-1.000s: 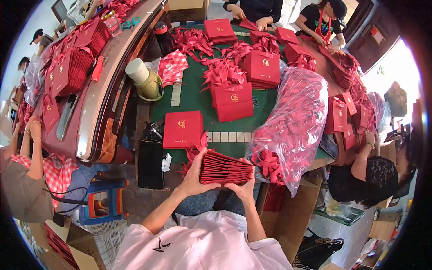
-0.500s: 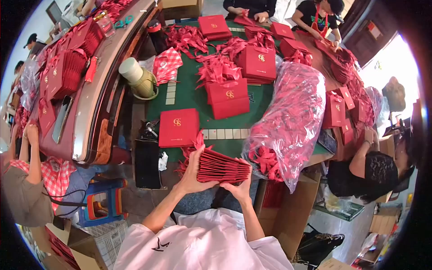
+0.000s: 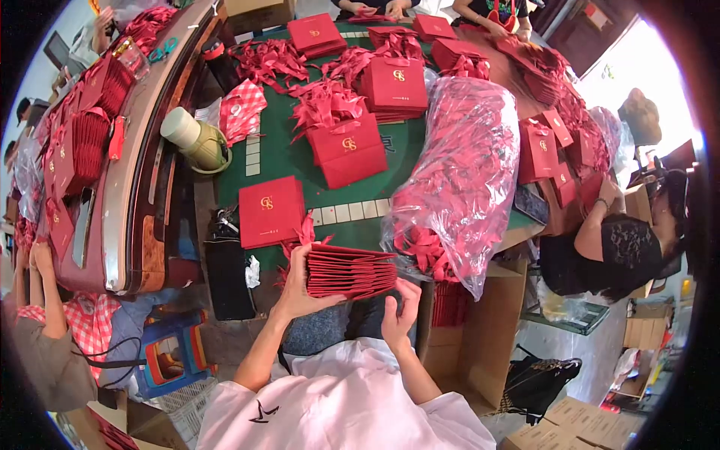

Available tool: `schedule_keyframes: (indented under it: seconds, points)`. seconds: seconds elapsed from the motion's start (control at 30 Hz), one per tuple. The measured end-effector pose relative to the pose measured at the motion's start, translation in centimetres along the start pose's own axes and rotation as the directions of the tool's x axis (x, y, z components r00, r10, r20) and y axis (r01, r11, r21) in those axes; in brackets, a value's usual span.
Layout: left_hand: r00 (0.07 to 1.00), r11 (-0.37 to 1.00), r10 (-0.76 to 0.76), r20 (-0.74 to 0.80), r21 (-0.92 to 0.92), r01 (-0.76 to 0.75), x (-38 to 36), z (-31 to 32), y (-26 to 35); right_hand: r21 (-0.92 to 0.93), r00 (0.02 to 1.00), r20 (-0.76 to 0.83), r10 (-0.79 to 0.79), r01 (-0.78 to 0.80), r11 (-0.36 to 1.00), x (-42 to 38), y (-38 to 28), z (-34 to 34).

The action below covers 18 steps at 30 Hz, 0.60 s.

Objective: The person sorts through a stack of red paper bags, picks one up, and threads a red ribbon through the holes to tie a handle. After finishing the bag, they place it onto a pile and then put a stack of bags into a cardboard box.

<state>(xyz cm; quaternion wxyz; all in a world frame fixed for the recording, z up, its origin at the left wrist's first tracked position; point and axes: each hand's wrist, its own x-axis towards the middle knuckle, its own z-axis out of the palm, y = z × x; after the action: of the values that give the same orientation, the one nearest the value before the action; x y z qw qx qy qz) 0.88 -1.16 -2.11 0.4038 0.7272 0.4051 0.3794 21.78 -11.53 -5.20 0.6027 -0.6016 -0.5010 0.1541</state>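
Observation:
My left hand (image 3: 298, 289) grips the left end of a stack of folded red bags (image 3: 351, 271), thumb below and fingers behind. Just off the stack's right end is my right hand (image 3: 401, 311), its fingers curled apart from the thumb with nothing between them. Beyond the stack, a flat pile of red bags with gold lettering (image 3: 271, 212) lies on the green table top (image 3: 315, 196). Farther back, another red bag (image 3: 349, 151) leans below a heap of red ribbons (image 3: 326, 106). To the right lies a clear plastic sack of red ribbons (image 3: 465, 180).
A lidded green bottle (image 3: 196, 139) stands at the table's left edge. An open cardboard box (image 3: 469, 341) is on the floor at my right. Several people sit around the tables, one in black (image 3: 622, 255) on the right. A blue stool (image 3: 172, 352) is lower left.
My right hand has let go of the stack's right end and moved slightly down from it. My left hand still holds the stack. The camera view has shifted, moving the table's contents leftward.

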Motion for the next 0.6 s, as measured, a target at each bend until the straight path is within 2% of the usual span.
schedule_keyframes:
  seconds: [0.07, 0.37, 0.4, 0.47, 0.6]
  points:
    - [0.999, 0.998, -0.034, -0.023, -0.053, 0.032, -0.29, 0.28, -0.52, -0.06, 0.999, 0.051, 0.017, -0.014, 0.998, -0.04, -0.79, -0.14]
    - [0.998, 0.991, -0.051, -0.037, -0.122, 0.046, -0.24, 0.52, -0.31, -0.021, 0.999, 0.035, -0.023, 0.024, 1.0, 0.72, -0.73, 0.14]
    - [0.998, 0.991, -0.051, -0.035, -0.122, 0.047, -0.26, 0.39, -0.3, -0.017, 0.999, 0.031, -0.029, 0.03, 0.999, 0.78, -0.74, 0.13]
    - [1.0, 1.0, -0.014, 0.024, 0.002, 0.014, -0.21, 0.11, -0.3, -0.018, 0.999, 0.036, -0.023, 0.024, 1.0, 0.85, -0.68, 0.07]
    - [0.999, 1.0, -0.021, 0.028, -0.002, 0.021, -0.32, 0.14, -0.5, -0.013, 0.998, 0.054, -0.018, 0.019, 1.0, 0.96, -0.77, -0.09]
